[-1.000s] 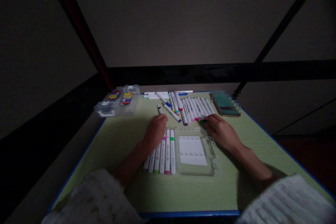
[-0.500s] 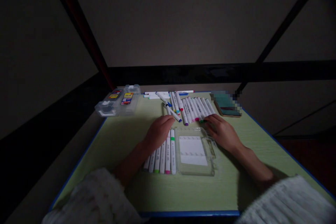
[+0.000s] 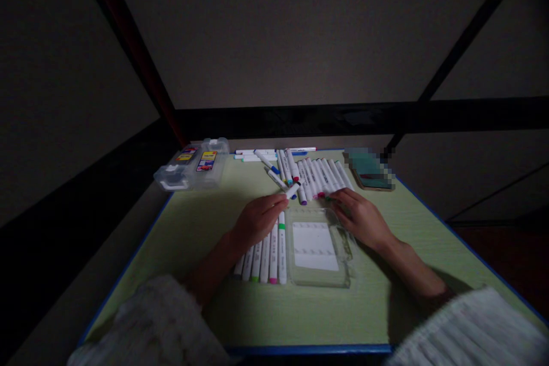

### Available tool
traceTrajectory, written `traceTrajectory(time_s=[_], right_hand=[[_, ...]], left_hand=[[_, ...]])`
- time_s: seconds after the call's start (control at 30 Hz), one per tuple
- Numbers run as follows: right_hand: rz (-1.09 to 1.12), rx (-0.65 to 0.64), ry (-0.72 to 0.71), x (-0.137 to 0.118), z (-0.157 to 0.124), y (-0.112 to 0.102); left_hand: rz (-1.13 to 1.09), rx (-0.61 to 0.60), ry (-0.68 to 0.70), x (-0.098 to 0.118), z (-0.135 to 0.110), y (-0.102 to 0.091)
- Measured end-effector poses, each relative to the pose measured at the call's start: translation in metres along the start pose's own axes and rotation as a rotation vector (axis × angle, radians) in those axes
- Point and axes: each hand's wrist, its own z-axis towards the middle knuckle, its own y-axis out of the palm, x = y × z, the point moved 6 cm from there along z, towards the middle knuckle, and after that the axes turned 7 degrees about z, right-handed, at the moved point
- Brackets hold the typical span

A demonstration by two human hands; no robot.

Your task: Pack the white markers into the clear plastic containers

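My left hand point(image 3: 258, 218) pinches a white marker point(image 3: 292, 189) by its near end, its tip pointing to the far right. The hand hovers over a row of several white markers point(image 3: 269, 250) lying side by side on the green table point(image 3: 189, 229). My right hand point(image 3: 359, 216) rests at the far right corner of a clear plastic case point(image 3: 319, 246), fingers curled, fingertips touching the near ends of another row of markers point(image 3: 319, 176). Whether it holds one I cannot make out.
A second clear case point(image 3: 193, 170) with yellow labels stands at the far left. Loose markers point(image 3: 266, 157) lie along the far edge. A teal notebook-like object point(image 3: 371, 174) sits far right. The table has a blue rim point(image 3: 309, 349).
My left hand has moved right from the loose markers and lifted a white marker. My right hand has shifted slightly toward the case corner.
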Motion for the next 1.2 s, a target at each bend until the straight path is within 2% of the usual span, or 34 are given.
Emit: traceTrajectory(time_s=[0.17,0.37,0.47,0.6,0.73,0.93,1.2], right_hand=[[0.04,0.018,-0.046,-0.009,-0.001,-0.003],[0.074,0.054,-0.034,-0.016,-0.003,-0.004],[0.059,0.073,-0.057,-0.02,-0.003,-0.005],[0.067,0.083,-0.15,-0.028,-0.004,-0.006],[0.102,0.061,-0.2,-0.029,-0.005,-0.007],[0.119,0.046,-0.264,-0.026,-0.009,-0.005],[0.097,0.115,-0.304,-0.026,-0.012,-0.007]], left_hand=[[0.117,0.124,0.231,0.022,0.002,-0.017],[0.088,0.065,0.461,0.056,0.015,-0.032],[0.086,0.103,0.533,0.068,0.016,-0.037],[0.107,0.083,0.563,0.077,0.016,-0.04],[0.084,0.134,0.543,0.085,0.016,-0.046],[0.023,0.127,0.544,0.093,0.012,-0.043],[-0.047,0.003,0.557,0.106,0.011,-0.034]])
